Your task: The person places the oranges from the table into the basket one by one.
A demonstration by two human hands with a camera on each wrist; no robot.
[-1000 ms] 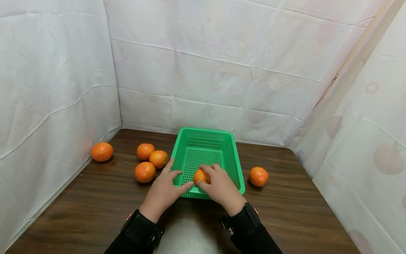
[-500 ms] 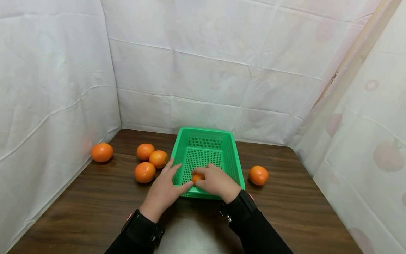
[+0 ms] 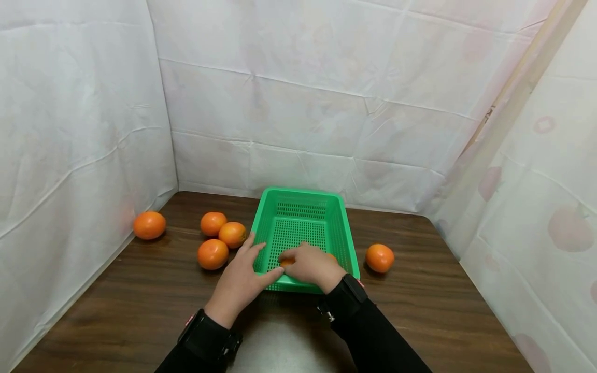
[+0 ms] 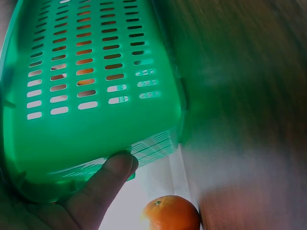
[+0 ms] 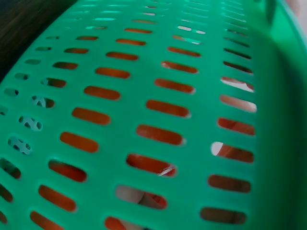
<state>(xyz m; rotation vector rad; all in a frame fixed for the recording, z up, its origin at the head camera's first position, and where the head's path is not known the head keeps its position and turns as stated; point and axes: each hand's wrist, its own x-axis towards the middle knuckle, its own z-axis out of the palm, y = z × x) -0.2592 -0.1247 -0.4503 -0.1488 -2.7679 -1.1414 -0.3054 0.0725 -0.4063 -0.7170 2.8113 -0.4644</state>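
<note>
A green slotted plastic basket (image 3: pixel 304 228) stands on the table. At its near left corner is my left hand (image 3: pixel 241 282), with thumb and index finger over the rim and another finger on the outer wall in the left wrist view. My right hand (image 3: pixel 311 264) reaches into the basket's near end, its fingers and thumb around an orange (image 3: pixel 287 263) that is mostly hidden. A second orange (image 3: pixel 331 257) peeks out to the right of that hand. The right wrist view sees orange skin only through slots in the basket wall (image 5: pixel 192 143).
To the left of the basket lie three oranges (image 3: pixel 213 254) close together. A further orange (image 3: pixel 149 225) sits by the left cloth wall (image 3: pixel 79 171). Right of the basket is one more orange (image 3: pixel 380 258). Cloth also hangs behind the brown table (image 3: pixel 420 311).
My right hand has shifted a little left and turned within the basket, with the held orange moving left. The second orange has come into view. My left hand stays in place.
</note>
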